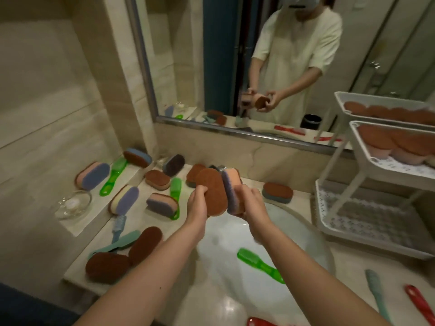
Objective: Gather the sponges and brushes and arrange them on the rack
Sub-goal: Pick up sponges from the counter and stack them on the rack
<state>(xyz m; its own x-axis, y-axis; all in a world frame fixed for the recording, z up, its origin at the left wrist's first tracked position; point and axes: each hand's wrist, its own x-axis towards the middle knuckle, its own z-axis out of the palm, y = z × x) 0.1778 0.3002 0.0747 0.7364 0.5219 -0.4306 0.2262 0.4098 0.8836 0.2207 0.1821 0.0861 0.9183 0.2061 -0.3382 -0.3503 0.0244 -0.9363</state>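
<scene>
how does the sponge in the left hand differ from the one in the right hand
The brown sponge in the left hand turns its broad scouring face to the camera; the purple sponge in the right hand stands edge-on. The brown sponge shows one colour; the purple sponge shows a peach foam layer too. Both are oval and held upright over the sink.

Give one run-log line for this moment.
left hand: grips brown sponge | right hand: grips purple-orange sponge | over sink | rack: upper tier holds sponges
</scene>
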